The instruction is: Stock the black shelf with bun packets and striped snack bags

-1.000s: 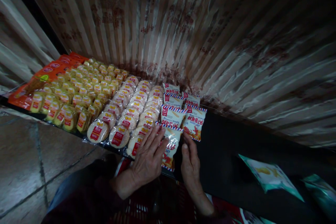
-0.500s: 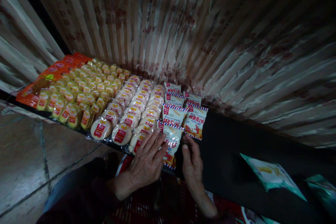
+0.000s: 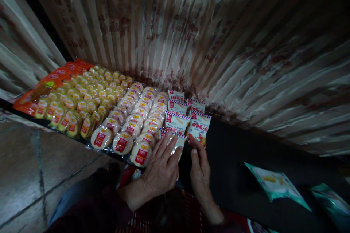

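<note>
A dark bench [image 3: 246,160] runs from the left edge toward the lower right, its black top bare along the middle. Behind it hangs a striped, rippled curtain wall [image 3: 218,43] in pale and rust tones, dimly lit. At 8 o'clock, below the bench edge, lies a tiled floor [image 3: 27,174].

The left half of the bench is packed with snacks in rows. At 9 o'clock sit orange packets [image 3: 54,77] along the far edge, then a block of small yellow-wrapped cakes [image 3: 82,103], then three lines of round rice crackers [image 3: 131,120] in clear wrap with red labels. Just right of those, near the centre, stand overlapping white snack packets [image 3: 177,122] with red and blue striped tops.

The left hand [image 3: 161,167] lies flat, fingers spread and open, pressing on the nearest white packet [image 3: 179,141], which is mostly covered by it at the front of that row. The right hand [image 3: 199,171] rests just beside it at 5 o'clock from the packets, fingers loosely extended and open, fingertips touching the lower edge of the neighbouring packet [image 3: 199,129]; it grips nothing.

At 4 o'clock, well apart from the hands, a teal and white bag [image 3: 273,184] lies flat on the bench, with another teal bag [image 3: 330,198] further right. Under the forearms a red crate [image 3: 153,218] shows dimly.
</note>
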`<state>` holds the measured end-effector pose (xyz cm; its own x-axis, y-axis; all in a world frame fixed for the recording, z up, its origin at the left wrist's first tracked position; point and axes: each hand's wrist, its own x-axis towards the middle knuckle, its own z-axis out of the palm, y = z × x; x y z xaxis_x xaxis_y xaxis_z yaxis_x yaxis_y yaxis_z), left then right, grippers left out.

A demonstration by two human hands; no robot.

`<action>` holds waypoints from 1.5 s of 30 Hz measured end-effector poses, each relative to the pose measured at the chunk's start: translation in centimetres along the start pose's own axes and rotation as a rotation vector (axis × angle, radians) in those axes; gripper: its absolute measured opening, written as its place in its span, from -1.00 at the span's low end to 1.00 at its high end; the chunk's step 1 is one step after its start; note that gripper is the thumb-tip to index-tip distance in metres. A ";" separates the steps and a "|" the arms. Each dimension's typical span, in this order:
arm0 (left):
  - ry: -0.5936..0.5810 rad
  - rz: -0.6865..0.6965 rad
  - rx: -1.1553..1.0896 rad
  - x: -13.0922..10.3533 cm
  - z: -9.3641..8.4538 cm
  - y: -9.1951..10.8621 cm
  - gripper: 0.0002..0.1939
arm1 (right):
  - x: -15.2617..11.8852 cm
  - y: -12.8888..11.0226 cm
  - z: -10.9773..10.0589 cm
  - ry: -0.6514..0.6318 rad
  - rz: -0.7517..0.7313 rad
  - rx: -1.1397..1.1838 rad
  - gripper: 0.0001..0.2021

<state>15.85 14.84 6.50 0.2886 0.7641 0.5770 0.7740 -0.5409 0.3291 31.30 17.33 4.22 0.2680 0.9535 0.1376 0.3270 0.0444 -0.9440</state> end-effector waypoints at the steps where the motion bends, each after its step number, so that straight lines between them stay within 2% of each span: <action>1: -0.001 -0.006 0.000 0.6 0.2 0.2 -0.53 | 0.1 -0.1 0.0 0.000 0.003 -0.006 -0.51; 6: -0.010 -0.014 0.017 3.3 1.1 0.3 -0.54 | 0.6 0.0 -0.6 0.025 0.022 -0.036 -0.48; 12: -0.046 -0.051 0.029 4.1 1.8 -0.1 -0.54 | 1.3 0.4 -1.7 0.074 0.027 -0.013 -0.50; 17: -0.080 -0.047 -0.010 5.3 2.3 0.1 -0.54 | 1.3 0.2 -1.3 0.041 0.063 -0.006 -0.49; 21: -0.088 -0.030 -0.041 6.3 2.4 0.8 -0.55 | 1.6 -0.3 -1.5 0.042 -0.016 -0.058 -0.52; 23: -0.104 0.006 -0.065 6.2 2.5 1.4 -0.54 | 2.0 -0.4 -2.1 0.075 -0.092 -0.107 -0.52; 25: -0.121 0.047 -0.096 5.7 2.6 2.2 -0.48 | 2.5 -0.3 -2.8 0.109 -0.105 -0.132 -0.51; 30: -0.204 0.166 -0.236 3.5 2.9 4.9 -0.31 | 3.3 0.2 -4.0 0.122 0.113 -0.041 -0.41; 33: -0.237 0.043 -0.301 2.9 3.0 6.2 -0.28 | 3.6 0.3 -4.2 0.139 0.162 -0.049 -0.38; 36: -0.231 -0.042 -0.344 2.9 3.6 6.6 -0.25 | 4.1 0.6 -4.1 0.132 0.176 -0.078 -0.38; 41: -0.192 -0.217 -0.336 2.2 6.1 6.2 -0.16 | 4.8 1.0 -3.7 0.179 0.171 -0.144 -0.38; 45: -0.207 -0.278 -0.349 1.6 8.0 6.1 -0.13 | 5.1 1.1 -3.6 0.152 0.223 -0.136 -0.35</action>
<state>25.58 15.60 3.44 0.2314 0.9310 0.2824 0.6130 -0.3649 0.7008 36.31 21.18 4.97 0.4765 0.8791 -0.0157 0.3599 -0.2113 -0.9087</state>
